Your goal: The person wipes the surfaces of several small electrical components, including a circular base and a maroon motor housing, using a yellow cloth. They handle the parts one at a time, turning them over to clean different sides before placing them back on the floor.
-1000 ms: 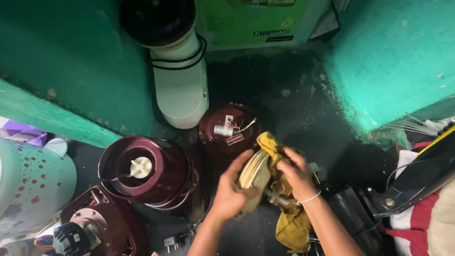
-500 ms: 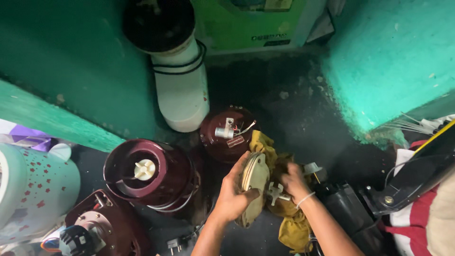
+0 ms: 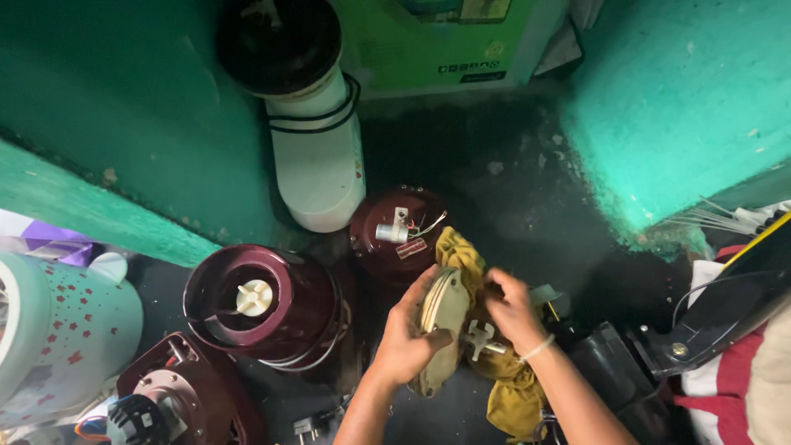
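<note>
My left hand (image 3: 405, 338) grips a round beige plate-like part (image 3: 443, 325) held on edge, with a small metal cross-shaped shaft (image 3: 478, 339) sticking out of its right face. My right hand (image 3: 512, 306) presses a yellow cloth (image 3: 461, 251) against the top and right side of that part; more of the cloth hangs down below my right wrist. Just behind the hands stands a maroon round housing (image 3: 395, 232) with wires and a small metal piece on top.
A maroon mixer base (image 3: 259, 303) with a white coupler stands at left, another opened maroon unit (image 3: 177, 400) below it. A white cylinder with a black top (image 3: 317, 156) leans on the green wall. A white dotted appliance (image 3: 58, 330) sits far left; black parts (image 3: 626, 371) lie at right.
My right hand has slid the yellow cloth up and over the beige part's top edge. The left hand keeps its grip, and the part's metal shaft now shows.
</note>
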